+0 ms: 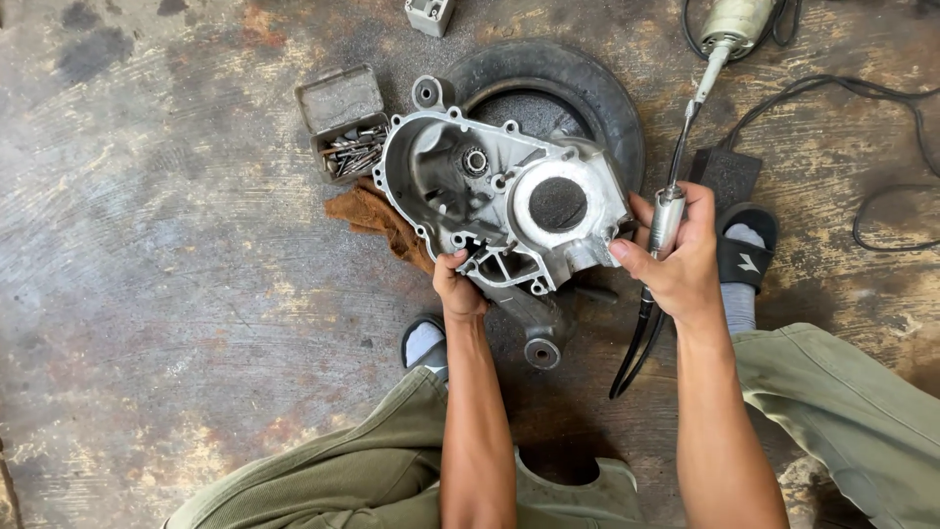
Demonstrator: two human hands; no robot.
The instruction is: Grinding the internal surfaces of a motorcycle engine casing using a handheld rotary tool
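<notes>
A grey cast-aluminium engine case (494, 196) lies open side up on a small black tyre (573, 88) on the concrete floor. My left hand (456, 286) grips the case's near edge. My right hand (674, 257) holds the metal handpiece of a flexible-shaft grinder (669, 217), its thumb pressed against the case's right edge. The black flexible shaft runs from the handpiece up to a motor unit (732, 24) at the top. The tool's tip is hidden behind my fingers.
A small open tin of metal bits (351, 147) sits left of the case, with a brown rag (377, 217) under the case's left side. A black foot pedal (725, 176) and cables (881, 167) lie at right. My sandalled feet flank the case.
</notes>
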